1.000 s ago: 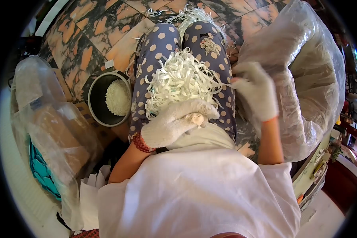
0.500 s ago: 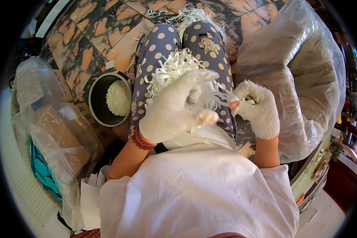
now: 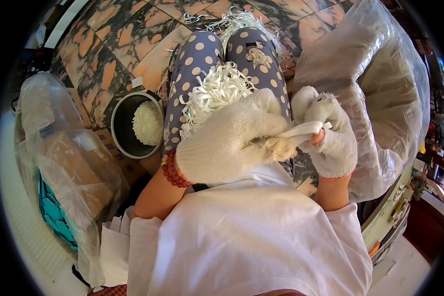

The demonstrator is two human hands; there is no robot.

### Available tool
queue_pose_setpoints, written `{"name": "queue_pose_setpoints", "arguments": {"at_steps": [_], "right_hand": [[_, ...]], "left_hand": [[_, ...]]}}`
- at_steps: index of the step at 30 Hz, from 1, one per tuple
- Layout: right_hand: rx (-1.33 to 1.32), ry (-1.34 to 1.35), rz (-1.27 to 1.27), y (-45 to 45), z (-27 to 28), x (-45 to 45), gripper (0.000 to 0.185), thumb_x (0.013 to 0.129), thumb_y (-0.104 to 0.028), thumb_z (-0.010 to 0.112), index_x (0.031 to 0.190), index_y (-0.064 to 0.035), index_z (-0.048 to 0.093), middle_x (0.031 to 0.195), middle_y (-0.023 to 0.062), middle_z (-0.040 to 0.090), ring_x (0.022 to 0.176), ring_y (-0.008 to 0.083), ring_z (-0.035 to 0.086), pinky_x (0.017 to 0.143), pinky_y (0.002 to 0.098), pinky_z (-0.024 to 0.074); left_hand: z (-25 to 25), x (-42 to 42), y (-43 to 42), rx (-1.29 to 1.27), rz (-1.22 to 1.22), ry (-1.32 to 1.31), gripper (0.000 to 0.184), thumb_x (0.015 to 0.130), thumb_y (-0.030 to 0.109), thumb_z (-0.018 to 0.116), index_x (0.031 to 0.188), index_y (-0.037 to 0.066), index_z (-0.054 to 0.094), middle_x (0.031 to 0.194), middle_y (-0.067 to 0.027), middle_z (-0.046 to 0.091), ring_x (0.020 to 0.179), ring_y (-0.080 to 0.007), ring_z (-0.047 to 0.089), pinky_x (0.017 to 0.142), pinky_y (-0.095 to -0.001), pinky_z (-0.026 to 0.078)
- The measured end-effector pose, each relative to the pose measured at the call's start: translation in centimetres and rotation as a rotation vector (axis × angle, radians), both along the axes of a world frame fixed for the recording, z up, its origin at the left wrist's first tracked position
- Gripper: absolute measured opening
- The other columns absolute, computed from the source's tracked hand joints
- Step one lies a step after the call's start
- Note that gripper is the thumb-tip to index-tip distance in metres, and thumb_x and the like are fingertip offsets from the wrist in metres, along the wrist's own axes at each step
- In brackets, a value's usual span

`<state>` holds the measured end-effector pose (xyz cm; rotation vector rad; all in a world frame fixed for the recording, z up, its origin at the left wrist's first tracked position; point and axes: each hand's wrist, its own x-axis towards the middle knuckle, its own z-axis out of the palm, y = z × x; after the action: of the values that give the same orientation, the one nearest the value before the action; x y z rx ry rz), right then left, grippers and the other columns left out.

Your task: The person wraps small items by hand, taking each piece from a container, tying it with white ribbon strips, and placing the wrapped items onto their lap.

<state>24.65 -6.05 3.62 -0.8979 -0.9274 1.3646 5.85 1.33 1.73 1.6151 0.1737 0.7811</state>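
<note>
My left hand [image 3: 222,140], in a white knitted glove with a red bead bracelet at the wrist, is closed on one end of a white flat strip [image 3: 301,130]. My right hand [image 3: 330,135], gloved too with a bare fingertip poking out, pinches the strip's other part. Between the two hands the strip runs short and fairly straight. A heap of similar white strips [image 3: 217,91] lies on my lap, just beyond my left hand. My left fingers partly hide where the strip enters them.
Left of my legs stands a dark round bucket [image 3: 128,140] with small white pieces [image 3: 148,123] inside. A large clear plastic bag [image 3: 350,79] stands at the right. Farther left is a plastic bag holding teal pieces [image 3: 54,212]. More white strips [image 3: 241,22] lie beyond my knees.
My left hand has closed and moved slightly right and down. My right hand has shifted a little right and turned. The blurred strips between them are now one clear strip.
</note>
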Motion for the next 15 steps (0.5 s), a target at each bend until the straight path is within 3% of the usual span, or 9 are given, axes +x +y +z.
{"name": "queue_pose_setpoints", "arguments": {"at_steps": [4,8,11,12,13,15], "right_hand": [[0.003,0.223,0.115,0.1,1.2,-0.9,0.024,0.091,-0.021,0.073,0.089,-0.0021,0.057,0.086,0.0138,0.064,0.061,0.0100,0.050,0.052,0.0233,0.0366],[-0.120,0.312,-0.011,-0.3,2.0,-0.5,0.024,0.097,-0.024,0.067,0.096,-0.0055,0.052,0.071,-0.0010,0.050,0.050,0.0038,0.034,0.044,0.0203,0.0253],[-0.034,0.230,-0.111,-0.4,1.9,0.2,0.022,0.102,-0.026,0.061,0.099,-0.0073,0.050,0.068,-0.0058,0.040,0.049,0.0025,0.030,0.040,0.0198,0.0202],[0.008,0.243,-0.104,-0.2,2.1,0.5,0.020,0.103,-0.026,0.058,0.100,-0.0075,0.050,0.068,-0.0070,0.038,0.048,0.0024,0.028,0.039,0.0197,0.0193],[0.051,0.256,-0.097,-0.1,2.2,0.7,0.019,0.104,-0.025,0.056,0.100,-0.0077,0.049,0.067,-0.0081,0.036,0.047,0.0023,0.026,0.038,0.0196,0.0185],[0.052,0.260,-0.196,-0.6,2.8,1.4,0.033,0.104,-0.022,0.054,0.127,0.0007,0.049,0.069,-0.0080,0.036,0.053,0.0021,0.030,0.045,0.0179,0.0243]], "left_hand": [[0.2,-0.6,-0.1,-0.044,-0.036,0.049,0.020,0.097,0.004,0.057,0.077,0.002,0.054,0.076,-0.0036,0.052,0.065,-0.0156,0.051,0.060,-0.0278,0.041],[-0.9,-1.3,-0.9,-0.077,-0.051,0.173,0.019,0.097,0.007,0.058,0.079,0.004,0.054,0.079,-0.0037,0.053,0.069,-0.0182,0.052,0.063,-0.0295,0.042],[-1.0,-2.1,-1.4,-0.100,-0.108,0.246,0.018,0.097,0.010,0.058,0.081,0.005,0.053,0.081,-0.0037,0.053,0.072,-0.0202,0.053,0.065,-0.0309,0.042],[-0.6,-2.6,-1.3,-0.093,-0.166,0.317,0.016,0.096,0.010,0.061,0.083,0.005,0.055,0.085,-0.0060,0.057,0.077,-0.0247,0.059,0.068,-0.0341,0.046],[0.0,-2.7,-1.4,-0.178,-0.172,0.350,0.016,0.096,0.010,0.059,0.082,0.005,0.053,0.082,-0.0049,0.053,0.074,-0.0221,0.054,0.068,-0.0329,0.044],[0.9,-3.2,-1.9,-0.346,-0.178,0.416,0.016,0.096,0.010,0.055,0.081,0.006,0.051,0.076,-0.0025,0.046,0.068,-0.0169,0.045,0.066,-0.0304,0.041]]}}
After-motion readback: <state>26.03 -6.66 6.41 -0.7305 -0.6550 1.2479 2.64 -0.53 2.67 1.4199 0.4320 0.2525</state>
